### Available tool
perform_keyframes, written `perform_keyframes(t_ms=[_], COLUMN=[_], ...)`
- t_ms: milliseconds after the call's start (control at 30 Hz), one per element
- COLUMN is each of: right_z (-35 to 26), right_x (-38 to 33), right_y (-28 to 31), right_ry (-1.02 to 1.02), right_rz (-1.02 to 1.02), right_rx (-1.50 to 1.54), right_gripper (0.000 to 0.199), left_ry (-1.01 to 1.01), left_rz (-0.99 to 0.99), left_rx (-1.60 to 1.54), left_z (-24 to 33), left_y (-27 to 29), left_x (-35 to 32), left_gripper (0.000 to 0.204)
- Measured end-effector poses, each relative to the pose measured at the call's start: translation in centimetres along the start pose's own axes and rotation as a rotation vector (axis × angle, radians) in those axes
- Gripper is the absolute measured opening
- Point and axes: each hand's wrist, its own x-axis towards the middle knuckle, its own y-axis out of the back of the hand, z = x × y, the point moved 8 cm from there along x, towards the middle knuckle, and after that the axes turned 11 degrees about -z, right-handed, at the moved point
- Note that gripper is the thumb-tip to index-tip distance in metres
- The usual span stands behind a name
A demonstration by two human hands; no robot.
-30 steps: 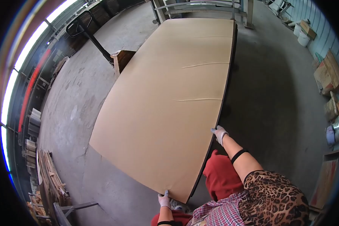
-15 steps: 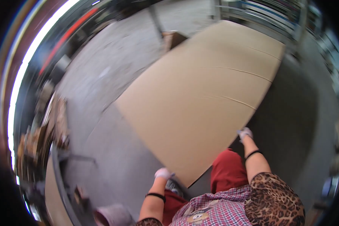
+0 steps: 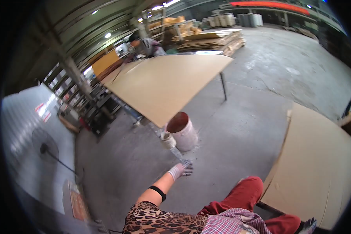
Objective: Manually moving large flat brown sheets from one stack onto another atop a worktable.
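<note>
My left hand (image 3: 181,170), in a pale glove with dark fingertips, is held out over the floor with its fingers apart and nothing in it. Just beyond it are the end of a pale bar (image 3: 175,152) and a whitish pink bucket (image 3: 185,137) with a reddish inside. My right hand (image 3: 309,226) shows only in part at the lower right edge, gloved, fingers stretched out. It is beside the near end of a large tan board (image 3: 312,163), which lies low on my right; whether they touch I cannot tell.
Ahead, another tan board (image 3: 171,84) lies on a table with a thin leg (image 3: 223,85). A co-worker (image 3: 146,46) bends at its far side. Stacked sheets (image 3: 214,42) stand behind. A standing fan (image 3: 45,148) is at the left, and a small pale container (image 3: 168,140) sits by the bucket.
My view has swung left, toward the table and bucket. Both hands were at the near edges of the low board; now my left hand is away from it and the board is on my right.
</note>
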Motion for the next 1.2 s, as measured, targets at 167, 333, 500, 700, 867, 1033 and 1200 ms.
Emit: perform_keyframes(t_ms=[167, 333, 500, 700, 867, 1033, 1200], right_z=[-3.8, -0.1, 10.8, 13.7, 10.1, -4.9, -26.5], right_x=[0.1, -3.1, -10.8, -22.7, -15.2, 1.1, 11.2], right_y=[-12.6, -25.7, -33.8, -44.7, -45.2, -27.3, -5.2], right_ry=[0.173, 0.102, -0.189, -0.165, -0.446, 0.117, 0.459], right_rz=[-0.321, -0.734, -0.930, -1.535, -1.045, -0.537, -0.248], right_rx=[-0.009, -0.061, -0.169, -0.283, 0.534, 0.373, 0.260], right_gripper=[0.040, 0.032, 0.019, 0.058, 0.051, 0.035, 0.037], left_ry=[-0.614, -0.768, -0.818, -0.590, -0.405, -0.689, -0.846], left_rz=[0.065, 0.064, 0.030, -0.244, -0.803, -0.212, 0.248], left_rx=[-0.458, -0.636, -0.458, 0.123, -0.316, -0.551, -0.337], left_z=[7.8, 20.4, 22.5, 19.7, 10.7, 20.6, 20.3], left_y=[11.9, 10.6, 8.4, -21.2, -36.5, -19.6, 9.9], left_x=[-2.0, -5.6, -3.2, -1.7, -4.3, -10.1, -8.7], left_gripper=[0.053, 0.070, 0.054, 0.050, 0.043, 0.040, 0.058])
